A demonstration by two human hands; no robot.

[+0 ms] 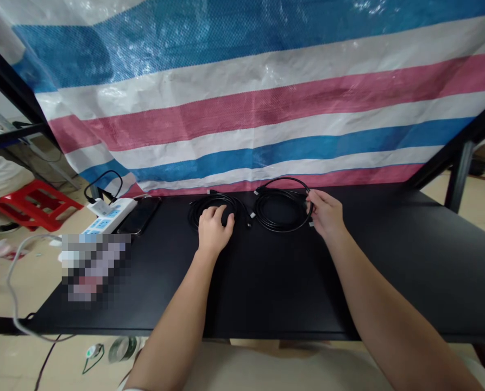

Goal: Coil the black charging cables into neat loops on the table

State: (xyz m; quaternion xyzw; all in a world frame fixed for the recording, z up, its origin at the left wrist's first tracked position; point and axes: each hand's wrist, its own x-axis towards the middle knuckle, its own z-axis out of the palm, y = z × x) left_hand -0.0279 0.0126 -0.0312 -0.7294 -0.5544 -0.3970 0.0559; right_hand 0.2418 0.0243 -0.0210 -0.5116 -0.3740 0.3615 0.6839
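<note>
Two coils of black cable lie side by side on the black tabletop (266, 282). My left hand (215, 231) rests on the left cable coil (194, 216), its fingers lying over the loops and the thumb apart. My right hand (327, 213) pinches the right side of the right cable coil (262, 218) between thumb and fingertips. One loop of that coil arches up at the back. Cable plugs with pale tags (252, 215) stick out between the two coils. Another pale tag shows just below my right fingertips.
A white power strip (114, 217) with plugged-in cords stands at the left, beside a dark phone (140, 216). A blurred patch covers something near the table's left edge. A striped plastic sheet (246, 119) hangs behind. A red stool (38, 203) is on the floor at left.
</note>
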